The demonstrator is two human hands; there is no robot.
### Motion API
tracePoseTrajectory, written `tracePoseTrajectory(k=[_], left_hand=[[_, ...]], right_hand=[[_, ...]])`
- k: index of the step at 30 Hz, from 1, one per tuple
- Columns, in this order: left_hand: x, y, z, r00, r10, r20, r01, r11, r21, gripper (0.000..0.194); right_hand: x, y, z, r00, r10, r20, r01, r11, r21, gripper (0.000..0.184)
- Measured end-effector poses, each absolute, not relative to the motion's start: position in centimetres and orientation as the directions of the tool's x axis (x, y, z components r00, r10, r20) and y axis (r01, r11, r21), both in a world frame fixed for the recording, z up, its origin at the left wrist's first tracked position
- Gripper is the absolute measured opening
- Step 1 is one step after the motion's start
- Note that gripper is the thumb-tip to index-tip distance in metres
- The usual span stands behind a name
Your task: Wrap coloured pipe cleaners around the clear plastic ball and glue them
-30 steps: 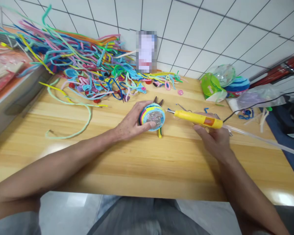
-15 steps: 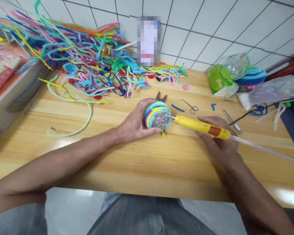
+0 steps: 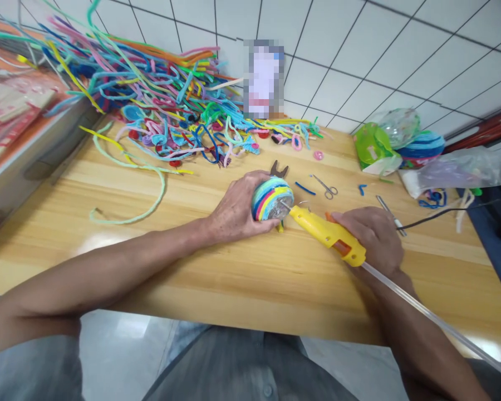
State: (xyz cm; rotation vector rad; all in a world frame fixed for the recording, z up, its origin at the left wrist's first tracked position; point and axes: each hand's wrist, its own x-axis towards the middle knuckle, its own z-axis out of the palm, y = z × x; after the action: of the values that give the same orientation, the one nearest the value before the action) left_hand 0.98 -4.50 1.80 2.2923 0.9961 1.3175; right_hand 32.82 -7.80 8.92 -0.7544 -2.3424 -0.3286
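Observation:
My left hand (image 3: pixel 242 206) is wrapped round a ball (image 3: pixel 271 192) striped in light blue, dark blue, pink and yellow pipe cleaner. A greyish, clear-looking patch on the ball faces right. My right hand (image 3: pixel 373 236) grips a yellow hot glue gun (image 3: pixel 323 231) with a long clear glue stick (image 3: pixel 421 312) coming out of its back. The gun's metal nozzle is at the grey patch; whether it touches I cannot tell. Just behind the ball, the dark jaws of pliers (image 3: pixel 279 169) show, and a yellow end pokes out below it.
A tangled heap of pipe cleaners (image 3: pixel 162 106) lies at the back left. Small scissors (image 3: pixel 328 188), a blue pipe cleaner piece (image 3: pixel 305 188) and a slim knife (image 3: pixel 390 214) lie on the table. A green container (image 3: pixel 371 147) stands back right. The gun's black cord (image 3: pixel 434 214) runs rightward.
The glue gun has swung so its back end is lower and nearer me, its nozzle still at the patch. My left hand has turned the ball slightly; the whole view has shifted a little.

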Motion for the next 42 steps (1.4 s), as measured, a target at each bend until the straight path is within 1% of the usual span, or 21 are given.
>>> tracePoseTrajectory(k=[4, 7, 11, 15, 19, 22, 25, 29, 33, 38, 42], left_hand=[[0.9, -4.2, 1.6, 0.339, 0.704, 0.624, 0.399, -0.708, 0.582, 0.088], [0.9, -4.1, 1.5, 0.347, 0.702, 0.622, 0.388, -0.711, 0.586, 0.089], [0.9, -4.1, 1.6, 0.35, 0.703, 0.618, 0.377, -0.71, 0.594, 0.089], [0.9, -4.1, 1.7, 0.355, 0.715, 0.603, 0.379, -0.699, 0.606, 0.089], [0.9, -4.1, 1.6, 0.358, 0.698, 0.621, 0.38, -0.716, 0.586, 0.09], [0.9, -4.1, 1.6, 0.358, 0.686, 0.634, 0.373, -0.727, 0.576, 0.089], [0.9, -4.1, 1.6, 0.356, 0.694, 0.625, 0.382, -0.719, 0.581, 0.088], [0.9, -4.1, 1.6, 0.351, 0.694, 0.628, 0.383, -0.719, 0.581, 0.088], [0.9, -4.0, 1.5, 0.354, 0.709, 0.61, 0.367, -0.705, 0.607, 0.089], [0.9, -3.9, 1.3, 0.346, 0.7, 0.625, 0.357, -0.714, 0.602, 0.089], [1.0, -3.9, 1.3, 0.334, 0.681, 0.652, 0.34, -0.732, 0.59, 0.089]], right_hand=[[33.2, -8.1, 8.7, -0.583, 0.499, 0.641, 0.619, 0.784, -0.047, 0.04], [33.5, -8.2, 8.4, -0.564, 0.558, 0.608, 0.643, 0.759, -0.1, 0.035], [33.6, -8.2, 8.0, -0.553, 0.579, 0.599, 0.659, 0.744, -0.111, 0.032], [33.2, -7.9, 7.7, -0.573, 0.551, 0.607, 0.634, 0.767, -0.097, 0.034], [33.0, -7.5, 7.4, -0.578, 0.51, 0.637, 0.613, 0.787, -0.073, 0.035], [33.1, -7.4, 7.3, -0.567, 0.52, 0.639, 0.609, 0.787, -0.1, 0.037], [33.2, -7.4, 7.4, -0.567, 0.55, 0.613, 0.619, 0.776, -0.123, 0.034], [33.2, -7.5, 7.4, -0.567, 0.537, 0.625, 0.622, 0.776, -0.103, 0.034], [33.2, -7.6, 7.5, -0.554, 0.541, 0.633, 0.653, 0.754, -0.073, 0.036], [33.0, -7.6, 7.9, -0.592, 0.49, 0.639, 0.621, 0.783, -0.025, 0.043], [33.0, -7.7, 8.2, -0.632, 0.466, 0.619, 0.626, 0.778, 0.052, 0.036]])
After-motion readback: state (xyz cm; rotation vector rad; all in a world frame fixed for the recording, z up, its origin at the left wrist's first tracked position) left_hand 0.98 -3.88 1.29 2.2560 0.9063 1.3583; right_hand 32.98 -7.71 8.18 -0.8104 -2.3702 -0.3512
